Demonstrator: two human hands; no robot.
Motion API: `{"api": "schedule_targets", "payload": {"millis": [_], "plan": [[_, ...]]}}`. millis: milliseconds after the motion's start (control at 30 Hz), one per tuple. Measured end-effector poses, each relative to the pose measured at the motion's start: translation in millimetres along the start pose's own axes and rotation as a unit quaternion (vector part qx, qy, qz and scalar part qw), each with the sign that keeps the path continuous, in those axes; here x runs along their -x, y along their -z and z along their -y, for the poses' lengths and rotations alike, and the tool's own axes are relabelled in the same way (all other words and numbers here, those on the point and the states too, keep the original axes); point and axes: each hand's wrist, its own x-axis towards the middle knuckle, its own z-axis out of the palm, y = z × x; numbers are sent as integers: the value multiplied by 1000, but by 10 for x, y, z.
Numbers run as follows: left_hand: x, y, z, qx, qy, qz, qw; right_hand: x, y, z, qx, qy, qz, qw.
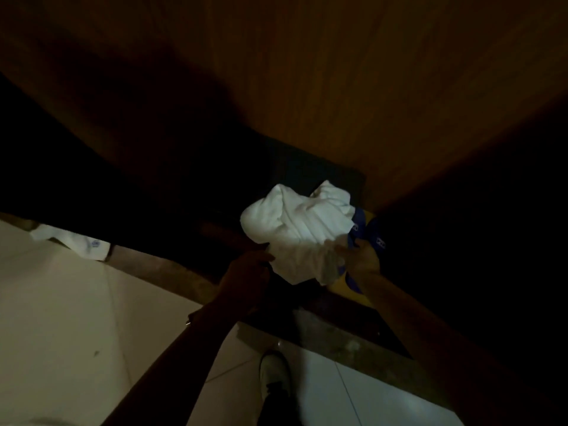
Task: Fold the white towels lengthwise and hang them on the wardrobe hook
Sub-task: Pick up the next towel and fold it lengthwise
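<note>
A crumpled white towel lies bunched in the dark bottom of the wooden wardrobe. My left hand grips its lower left edge. My right hand pinches its lower right edge, next to blue straps on something yellow. A second white cloth with a small blue mark lies at the left by the wardrobe base. No hook shows in the dim view.
A low stone plinth runs along the wardrobe's foot. Pale floor tiles fill the lower left. My white shoe stands on the tiles below the hands. The wardrobe interior to the left and right is too dark to read.
</note>
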Motion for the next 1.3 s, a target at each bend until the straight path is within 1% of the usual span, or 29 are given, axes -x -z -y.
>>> {"api": "schedule_targets", "payload": {"millis": [33, 133, 167, 200, 267, 300, 333, 400, 500, 567, 633, 700, 767, 833, 900, 1000, 1100, 1133, 1200, 1233, 1300], "plan": [[-65, -68, 37, 3, -2, -9, 1000, -136, -51, -5, 7, -11, -6, 1000], [-209, -207, 92, 24, -5, -26, 999, -369, -113, -26, -5, -55, 24, 998], [-239, -232, 100, 32, -4, -29, 999, -408, -124, -41, -10, -62, 28, 998], [-259, -248, 97, 33, -3, -33, 999, -438, -135, -66, 12, -52, 16, 998], [-267, -265, 91, 31, -2, -36, 999, -405, -147, -81, 109, 16, -66, 992], [-261, -268, 87, 31, -1, -35, 999, -349, -142, -63, 116, 76, -97, 985], [-253, -266, 75, 34, 0, -34, 999, -291, -132, -48, 90, 138, -105, 981], [-228, -241, 55, 61, -3, -37, 997, -141, -56, 3, -2, 232, -67, 970], [-163, -158, 3, 106, 1, -31, 994, 176, 116, 185, -61, 320, 12, 946], [-101, -68, -67, 121, -17, -36, 992, 375, 234, 349, -87, 331, 39, 939], [4, 83, -192, 91, -55, -62, 992, 567, 366, 503, -108, 342, 46, 932], [140, 266, -353, 85, -113, -77, 987, 820, 514, 661, -119, 363, 47, 923], [329, 489, -571, 76, -145, -74, 984, 1147, 681, 798, -128, 385, 66, 911], [575, 753, -797, 70, -164, -69, 982, 1540, 862, 933, -114, 402, 92, 904], [882, 1057, -1045, 65, -194, -46, 978, 1985, 1073, 1075, -104, 410, 111, 899], [1424, 1524, -1461, 59, -271, 1, 961, 2681, 1423, 1311, -87, 428, 137, 889], [1952, 1971, -1881, 123, -268, 16, 956, 3409, 1791, 1539, -57, 454, 160, 875], [2111, 2110, -2000, 129, -265, 9, 956, 3638, 1910, 1584, -53, 462, 157, 872], [2397, 2371, -2192, 119, -260, 6, 958, 4071, 2128, 1626, -60, 474, 122, 870], [2530, 2485, -2272, 115, -258, 17, 959, 4253, 2224, 1628, -67, 480, 101, 869], [2843, 2685, -2428, 86, -280, 47, 955, 4634, 2416, 1598, -92, 485, 50, 868]]}}
